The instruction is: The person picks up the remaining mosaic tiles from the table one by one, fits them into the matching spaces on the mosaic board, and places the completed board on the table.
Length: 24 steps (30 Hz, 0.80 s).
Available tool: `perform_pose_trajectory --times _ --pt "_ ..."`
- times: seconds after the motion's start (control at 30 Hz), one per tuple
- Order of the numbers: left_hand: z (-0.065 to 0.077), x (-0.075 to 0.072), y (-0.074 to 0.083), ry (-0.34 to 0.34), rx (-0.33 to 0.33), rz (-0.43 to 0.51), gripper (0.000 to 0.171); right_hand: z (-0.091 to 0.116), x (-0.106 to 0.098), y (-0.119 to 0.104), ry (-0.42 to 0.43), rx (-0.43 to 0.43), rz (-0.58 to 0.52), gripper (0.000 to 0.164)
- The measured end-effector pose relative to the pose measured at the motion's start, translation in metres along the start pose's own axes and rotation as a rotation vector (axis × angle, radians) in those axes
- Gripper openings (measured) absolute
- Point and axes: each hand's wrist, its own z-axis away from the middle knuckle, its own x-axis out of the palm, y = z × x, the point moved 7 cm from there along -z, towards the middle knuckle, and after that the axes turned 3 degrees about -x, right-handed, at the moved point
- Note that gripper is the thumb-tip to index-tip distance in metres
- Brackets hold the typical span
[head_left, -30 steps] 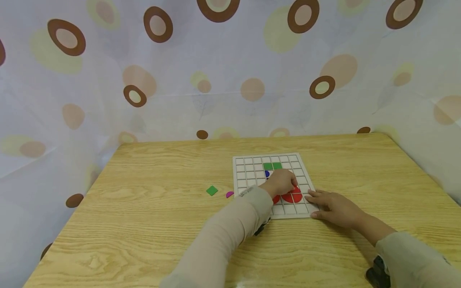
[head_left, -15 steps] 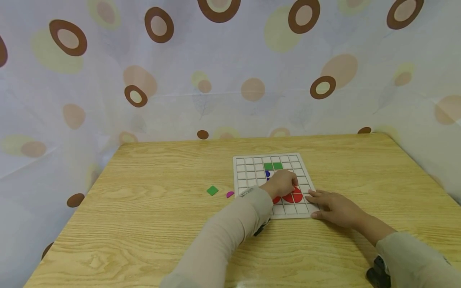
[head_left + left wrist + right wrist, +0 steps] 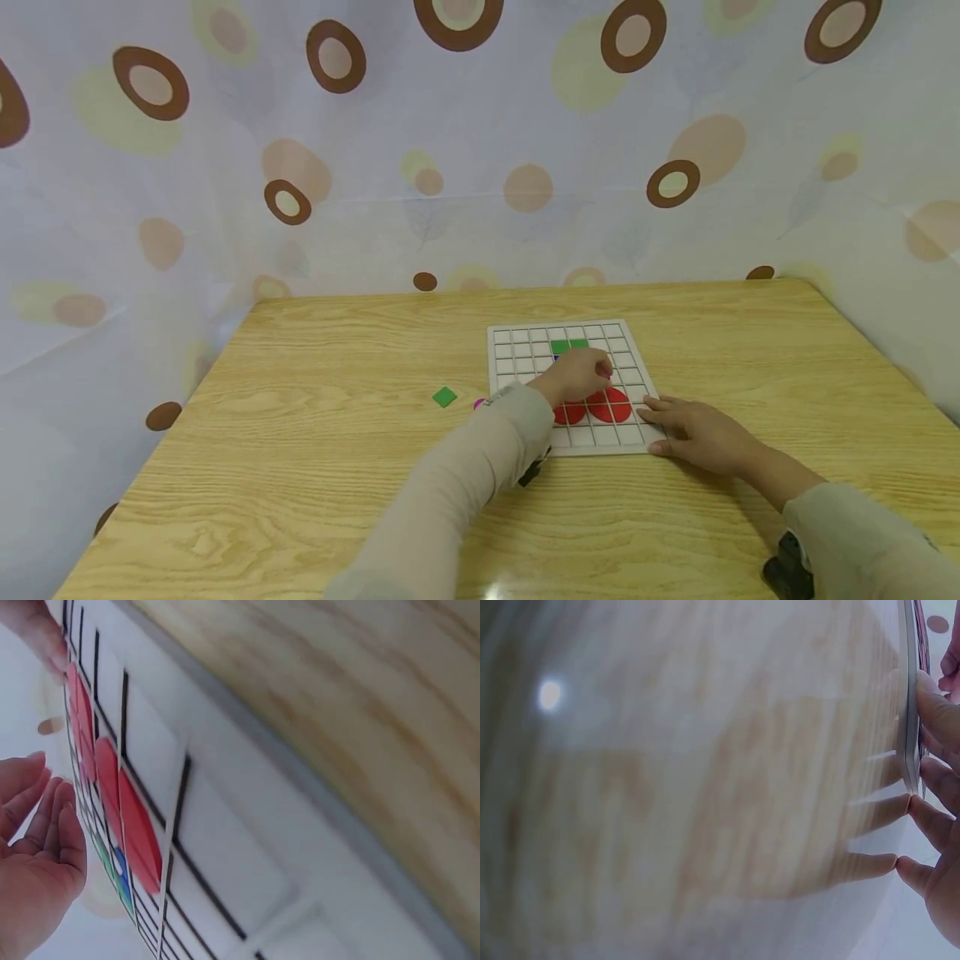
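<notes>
Lifted a little and drawn leftward since half a second ago, the left hand (image 3: 576,375) now leaves more of the red circles (image 3: 610,405) uncovered, while its sleeve (image 3: 480,467) hides part of the magenta piece (image 3: 479,404). From the left edge of the tabletop (image 3: 315,467) inward, a green diamond (image 3: 445,397) comes first, lying flat; next, the magenta piece, just beside the board (image 3: 592,436). That board lies about midway between the tabletop's left and right edges, near its far edge. Over it hangs the left hand, fingers loosely bent, their tips apart. Beyond that hand show green squares (image 3: 570,345) and a bit of blue; the red circles sit nearer the person. Rightmost, the right hand (image 3: 701,433) rests with spread fingers touching the board's right side.
</notes>
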Motion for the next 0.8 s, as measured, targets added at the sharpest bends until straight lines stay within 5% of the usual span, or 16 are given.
perform_pose_trajectory --times 0.3,0.8 --pt "0.014 -0.013 -0.009 0.002 -0.010 0.170 0.018 -0.001 -0.001 -0.002 0.005 -0.012 0.001 0.056" --pt "0.042 -0.036 -0.049 0.028 -0.040 0.284 0.014 0.001 -0.001 -0.001 -0.011 0.019 0.012 0.056"
